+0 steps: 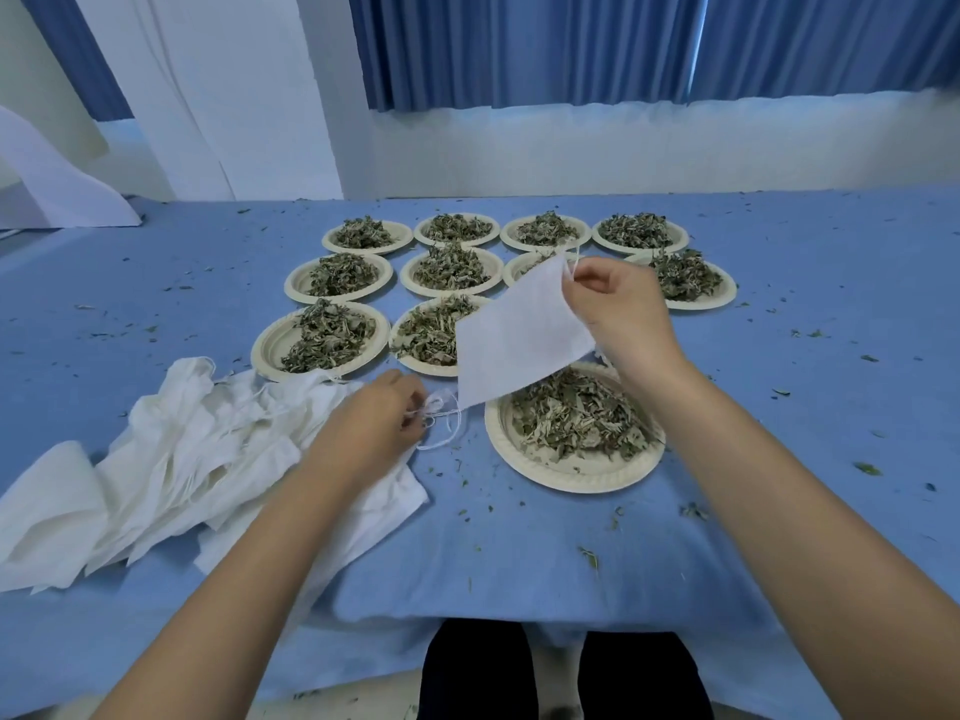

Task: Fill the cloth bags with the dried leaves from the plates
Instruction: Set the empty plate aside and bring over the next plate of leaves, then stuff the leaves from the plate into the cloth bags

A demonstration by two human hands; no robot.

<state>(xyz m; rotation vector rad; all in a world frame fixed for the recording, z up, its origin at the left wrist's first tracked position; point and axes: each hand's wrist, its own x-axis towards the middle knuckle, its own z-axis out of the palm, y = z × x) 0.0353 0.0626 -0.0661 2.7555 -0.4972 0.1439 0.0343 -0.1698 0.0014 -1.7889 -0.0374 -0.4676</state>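
My right hand [621, 309] pinches the top corner of a white cloth bag [519, 335] and holds it in the air over the plates. My left hand [371, 426] pinches the bag's thin drawstring [441, 423] at its lower corner, just above the table. Under the bag sits the nearest paper plate [571, 472], heaped with dried green leaves [576, 415]. Several more plates of leaves [322, 337] stand in rows behind it.
A pile of empty white cloth bags [171, 459] lies on the blue tablecloth [519, 553] to the left, partly under my left forearm. Leaf crumbs are scattered over the cloth. Blue curtains and a white wall stand behind the table.
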